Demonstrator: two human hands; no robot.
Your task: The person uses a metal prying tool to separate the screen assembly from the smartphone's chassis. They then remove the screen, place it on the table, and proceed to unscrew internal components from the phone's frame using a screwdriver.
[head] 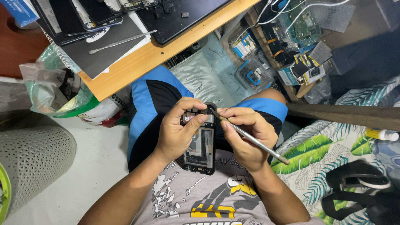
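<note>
Lying in left hand (177, 133), opened phone (201, 146), right hand's (246, 139) metal tool (254, 141) touching.

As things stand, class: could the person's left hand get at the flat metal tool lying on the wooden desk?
Probably not freely: the left hand grips the opened phone over the lap, so it is occupied. The metal tool lies uncovered on the desk ahead, with nothing between.

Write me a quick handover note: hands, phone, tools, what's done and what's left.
Left hand: grips the opened phone over the lap, thumb on its top edge.
Right hand: fingers hold a metal pry tool, tip at the phone's top corner.
Done: back is off, internals exposed.
Left: the top part is not yet freed.
A second metal spudger lies on the wooden desk.
</note>
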